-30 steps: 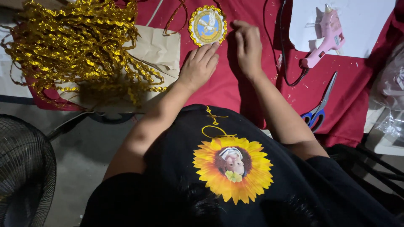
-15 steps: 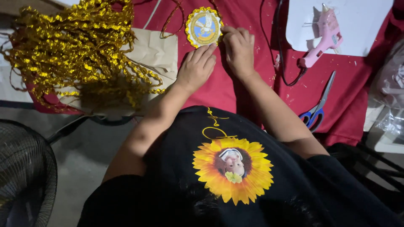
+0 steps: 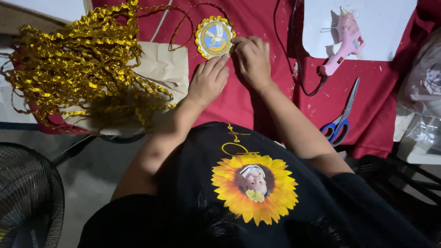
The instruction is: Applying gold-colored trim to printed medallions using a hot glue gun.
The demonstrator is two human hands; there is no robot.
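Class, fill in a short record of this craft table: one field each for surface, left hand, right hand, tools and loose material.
Surface: red cloth
Left hand: flat on the cloth, fingertips at the lower edge of the round medallion
Right hand: pressing the medallion's right edge
Tools: pink glue gun on white sheet; blue-handled scissors
Loose material: heap of gold trim over a brown paper bag

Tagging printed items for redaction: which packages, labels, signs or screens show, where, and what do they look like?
Round badge: on the red cloth at both hands' fingertips, blue picture centre, gold scalloped trim.
Brown paper bag: flat, left of the badge, under gold ribbon.
Clear plastic bags: right edge, crinkled.
No signs or screens.
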